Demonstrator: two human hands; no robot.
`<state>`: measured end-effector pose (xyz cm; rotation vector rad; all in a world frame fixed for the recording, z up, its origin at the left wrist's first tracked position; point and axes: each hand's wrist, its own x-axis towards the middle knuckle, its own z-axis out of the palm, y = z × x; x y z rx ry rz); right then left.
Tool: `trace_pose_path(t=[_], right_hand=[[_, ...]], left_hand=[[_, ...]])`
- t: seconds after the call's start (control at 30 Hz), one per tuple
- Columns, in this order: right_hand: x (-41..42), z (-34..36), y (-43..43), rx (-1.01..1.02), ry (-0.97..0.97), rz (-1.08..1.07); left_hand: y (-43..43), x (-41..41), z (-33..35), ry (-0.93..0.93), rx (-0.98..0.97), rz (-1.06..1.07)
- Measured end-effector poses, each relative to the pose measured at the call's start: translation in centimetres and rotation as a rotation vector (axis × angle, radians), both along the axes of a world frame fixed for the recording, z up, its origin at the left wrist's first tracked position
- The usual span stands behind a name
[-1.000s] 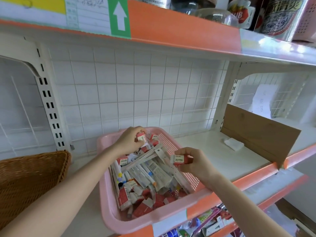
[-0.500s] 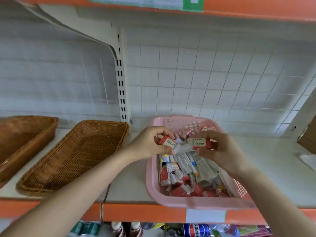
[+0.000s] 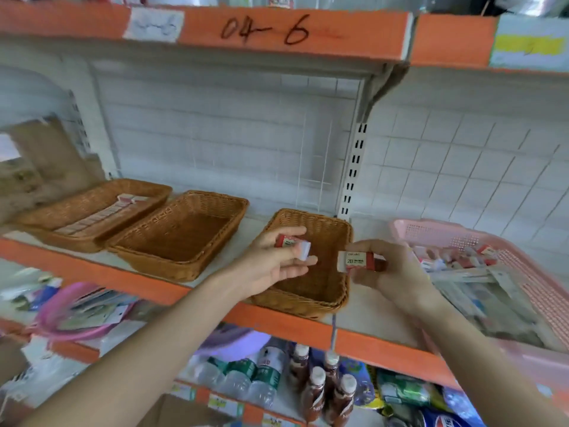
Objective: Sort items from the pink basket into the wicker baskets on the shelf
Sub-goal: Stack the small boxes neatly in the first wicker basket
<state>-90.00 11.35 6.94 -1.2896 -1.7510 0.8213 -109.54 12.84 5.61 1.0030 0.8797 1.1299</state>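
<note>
Three wicker baskets stand in a row on the shelf. The left wicker basket (image 3: 92, 214) holds a row of small red-and-white boxes; the middle wicker basket (image 3: 181, 232) looks empty. Over the right wicker basket (image 3: 323, 282) my left hand (image 3: 274, 263) grips a small red-and-white eraser (image 3: 292, 245). Beside it my right hand (image 3: 388, 272) holds a 2B eraser (image 3: 357, 261) over the same basket's right edge. The pink basket (image 3: 492, 241) sits at the right, filled with erasers and long packaged items.
An orange shelf edge (image 3: 308, 328) runs along the front; the shelf above (image 3: 264, 32) is marked 04-6. Below stand several bottles (image 3: 314, 383) and snack packs. A pink hoop-like item (image 3: 77, 312) lies on the lower left shelf. White wire grid backs the shelf.
Both hands have moved left, away from the pink basket, each carrying an eraser, and now hover over the right wicker basket. The view has swung left, showing all three wicker baskets.
</note>
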Motion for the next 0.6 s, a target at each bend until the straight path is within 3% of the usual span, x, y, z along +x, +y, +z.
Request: trace_pose_path(t=[0.07,0.3,0.5,0.6], right_hand=[[-5.0,-0.6,-0.7,-0.02,0.013,0.038],[-19.9,-1.7,-3.5,0.011,-0.028,0.152],[-27.8,-1.7,-5.5,0.097,-0.169,0.252],[-30.5,-1.7,-4.8,0.133,-0.246,0.316]], left_hand=[[-1.8,-5.0,-0.4,0.008,-0.013,0.048],[-8.8,-21.3,-2.4,0.371,0.029,0.276],[-11.1,-28.8,-3.0,0.377,-0.049,0.387],[-10.2,-30.5,-3.4,0.236,-0.128,0.414]])
